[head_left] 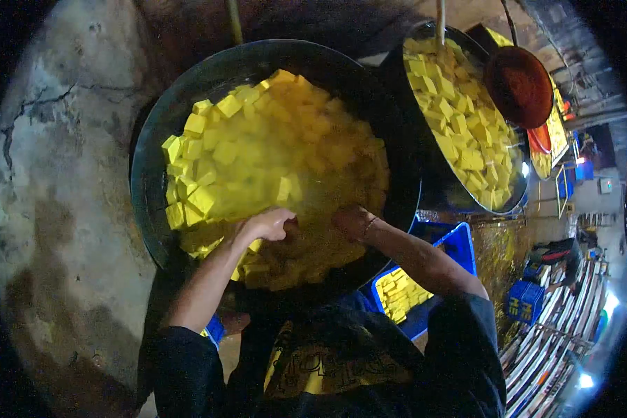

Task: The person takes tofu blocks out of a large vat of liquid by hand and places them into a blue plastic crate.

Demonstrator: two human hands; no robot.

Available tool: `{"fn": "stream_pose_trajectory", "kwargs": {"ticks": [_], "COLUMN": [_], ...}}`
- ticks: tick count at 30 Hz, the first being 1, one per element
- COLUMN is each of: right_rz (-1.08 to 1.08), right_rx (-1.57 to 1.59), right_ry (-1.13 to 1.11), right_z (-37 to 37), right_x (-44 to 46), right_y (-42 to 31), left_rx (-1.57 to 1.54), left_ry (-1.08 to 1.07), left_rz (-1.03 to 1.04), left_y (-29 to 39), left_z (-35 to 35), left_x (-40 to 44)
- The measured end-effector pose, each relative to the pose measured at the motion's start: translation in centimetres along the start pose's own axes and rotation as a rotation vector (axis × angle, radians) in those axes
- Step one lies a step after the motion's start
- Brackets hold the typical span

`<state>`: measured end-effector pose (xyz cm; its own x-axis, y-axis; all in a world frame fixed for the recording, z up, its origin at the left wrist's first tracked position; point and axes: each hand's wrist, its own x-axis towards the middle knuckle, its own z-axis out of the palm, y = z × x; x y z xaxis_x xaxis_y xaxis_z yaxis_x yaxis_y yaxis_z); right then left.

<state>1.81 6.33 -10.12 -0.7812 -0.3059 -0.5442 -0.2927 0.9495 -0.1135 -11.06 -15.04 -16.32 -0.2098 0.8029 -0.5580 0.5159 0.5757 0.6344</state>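
- Left hand (273,224): reaches in over the big round pan (148,209), its fingers curled downward; whether they pinch a block cannot be told.
- Right hand (353,222): just beside the left, lower fingers lost in haze and shadow, so its grip cannot be told.
- Yellow blocks (202,199): heaped in the pan around and beyond both hands, perhaps in liquid, though steam blurs this.
- Second pan (390,66): beyond the right hand and off to its right, also full of yellow blocks.
- Blue crate (460,240): below the right forearm, with yellow blocks inside.
- Another person (571,261): well apart, far right of both hands, near a blue box (525,302).
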Motion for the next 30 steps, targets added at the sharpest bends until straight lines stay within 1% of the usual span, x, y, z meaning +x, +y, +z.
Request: {"fn": "stream_pose_trajectory", "kwargs": {"ticks": [1,2,3,4,5,6,7,8,9,10,11,12,13,15,16,18,19,20,21,22,24,25,26,28,29,30], "right_rz": [0.009,-0.058,-0.092,-0.128,-0.185,-0.202,-0.242,-0.155,-0.070,-0.080,-0.015,0.010,0.036,-0.026,-0.055,-0.067,-0.076,-0.087,-0.103,-0.121,-0.127,-0.137,-0.153,-0.186,-0.235,-0.298], "right_rx": [0.012,-0.046,-0.081,-0.113,0.399,0.654,0.903,0.636,0.367,0.359,0.378,0.385,0.392,-0.477,-0.910,-0.553,-0.436,-0.315,-0.166,0.002,0.373,0.606,0.868,1.254,1.444,1.626], "right_ry": [0.034,-0.076,-0.132,-0.187,-0.024,0.059,0.139,0.152,0.167,0.166,0.167,0.166,0.164,0.283,0.340,0.297,0.297,0.306,0.325,0.338,0.356,0.366,0.372,0.385,0.397,0.409], "right_z": [0.2,-0.4,-0.6,-0.6,0.4,1.2,2.0,2.5,2.2,0.4,-1.9,-2.6,-3.4,-2.0,-0.9,-0.9,-1.1,-1.2,-1.4,-1.7,-2.9,-3.7,-4.8,-6.8,-7.7,-8.6], "right_x": [0.2,0.2,0.1,0.1,0.0,0.8,1.6,3.0,4.1,5.3,6.8,8.0,9.2,12.7,14.5,16.3,16.8,17.1,17.3,17.1,15.4,14.4,13.3,11.1,9.9,8.7], "right_y": [0.1,0.3,1.1,1.9,4.0,5.8,7.5,9.2,10.5,10.9,10.4,10.2,9.9,10.5,10.9,11.0,11.1,11.4,11.9,12.5,13.3,13.3,12.9,11.7,10.7,9.6], "left_rx": [-0.089,-0.196,-0.300,-0.307,-0.304,-0.296,-0.337,-0.342,-0.308,-0.270,-0.489,-0.693,-0.868,-1.037,-0.571,0.358,0.360,-0.208,-0.771,-0.770,-0.692,-1.002,-1.004,-1.305,-1.746,-1.745], "left_ry": [0.035,0.024,0.012,0.022,0.262,0.501,0.610,0.620,0.747,0.874,0.738,0.606,0.772,0.957,1.001,0.964,0.968,0.916,0.822,0.828,0.983,0.915,0.913,0.760,0.728,0.724], "left_rz": [0.020,-0.010,-0.039,-0.038,-0.052,-0.068,-0.104,-0.109,-0.182,-0.256,-0.272,-0.317,-0.234,-0.150,-0.107,-0.033,-0.050,0.018,0.091,0.081,-0.085,0.003,0.003,0.128,0.166,0.171], "left_y": [1.5,2.6,3.2,3.5,3.9,4.4,5.1,3.4,0.2,-1.6,1.7,5.4,3.5,1.5,0.4,-1.6,-2.2,-2.7,-3.0,-3.8,-5.2,-4.2,-5.6,-8.9,-4.5,-3.1], "left_z": [-1.5,-2.8,-3.5,-3.3,-2.8,-2.3,-2.0,0.3,4.1,5.9,3.2,0.3,3.3,4.4,4.0,3.0,2.0,0.7,-0.2,-0.2,0.0,-1.4,-0.6,1.8,-2.0,-3.4], "left_x": [-0.4,-0.9,-1.0,-0.9,-0.9,-0.9,-1.0,0.9,4.8,7.1,4.5,1.7,4.5,6.4,6.4,6.0,5.7,5.4,4.9,4.8,5.2,3.7,4.3,6.3,4.4,4.7]}}
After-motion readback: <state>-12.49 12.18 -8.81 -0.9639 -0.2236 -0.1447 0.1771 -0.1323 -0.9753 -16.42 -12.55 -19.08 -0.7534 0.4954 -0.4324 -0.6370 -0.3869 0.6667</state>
